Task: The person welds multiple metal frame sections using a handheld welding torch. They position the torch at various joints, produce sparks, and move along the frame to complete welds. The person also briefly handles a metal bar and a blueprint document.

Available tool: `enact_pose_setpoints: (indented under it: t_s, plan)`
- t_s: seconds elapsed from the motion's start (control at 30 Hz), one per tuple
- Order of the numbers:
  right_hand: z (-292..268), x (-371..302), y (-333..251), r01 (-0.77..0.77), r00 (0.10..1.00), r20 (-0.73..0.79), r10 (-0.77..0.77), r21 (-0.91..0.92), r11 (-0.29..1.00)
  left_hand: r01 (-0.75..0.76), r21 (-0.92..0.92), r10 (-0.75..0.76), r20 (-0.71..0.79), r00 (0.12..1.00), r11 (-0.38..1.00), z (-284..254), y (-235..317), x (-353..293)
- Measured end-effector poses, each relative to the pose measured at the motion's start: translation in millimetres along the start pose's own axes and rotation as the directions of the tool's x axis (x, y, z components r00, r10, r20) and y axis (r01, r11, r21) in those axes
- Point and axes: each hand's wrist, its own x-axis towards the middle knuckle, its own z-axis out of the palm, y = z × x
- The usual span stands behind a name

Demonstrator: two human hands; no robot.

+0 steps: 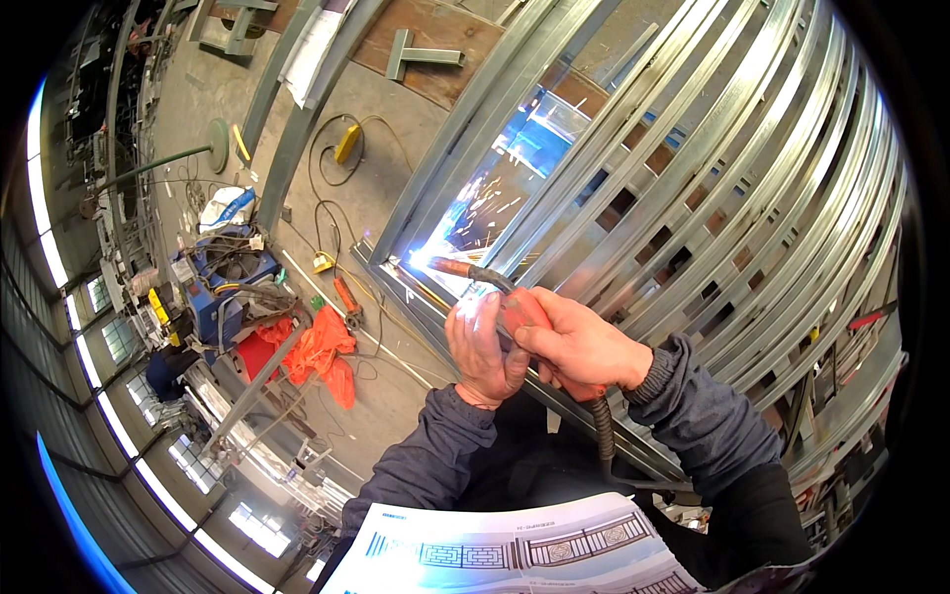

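Observation:
My right hand (584, 342) is closed round the red handle of a welding torch (524, 312), its thumb lying along the top. My left hand (483, 346) cups the torch from the left, fingers together against the handle. The torch's copper-coloured nozzle (452, 267) points left at a corner of a metal frame (421, 213). A bright white-blue arc (421, 257) burns at its tip and throws sparks up along the frame. Glare hides the joint itself. From the handle a dark ribbed cable (604, 436) runs down past my right wrist.
Long parallel metal bars (712, 188) fill the right side. A printed sheet with railing drawings (515, 549) covers the lower edge. At left lie a blue machine (233, 282), orange plastic bags (322, 351), an orange-handled tool (348, 300) and loose cables (322, 213) on the floor.

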Motion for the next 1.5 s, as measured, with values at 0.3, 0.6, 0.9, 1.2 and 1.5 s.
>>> enact_pose_setpoints:
  t_s: [0.3,0.6,0.9,1.2,1.5]
  plan:
    - [-1.6,2.7,3.4,0.009,1.000,-0.012,-0.009,-0.035,0.999,0.007,0.009,-0.007,0.009,1.000,1.000,-0.2,0.5,1.8]
    - [-2.4,2.4,0.9,0.006,1.000,-0.015,-0.006,-0.041,0.999,-0.005,0.020,0.005,-0.004,1.000,1.000,-0.5,3.8,7.4]
    - [-2.8,3.1,2.7,0.034,0.999,-0.018,-0.034,-0.018,0.999,-0.013,0.046,0.014,-0.008,1.000,0.999,0.3,4.9,7.9]
    - [-3.6,6.1,7.4,0.019,1.000,-0.023,-0.020,-0.031,0.999,0.001,0.027,-0.001,0.014,1.000,1.000,-0.7,4.2,7.5]
    - [-3.7,6.5,6.1,0.027,1.000,-0.015,-0.027,-0.011,1.000,-0.005,0.041,0.005,0.010,1.000,0.999,-0.1,2.7,6.5]
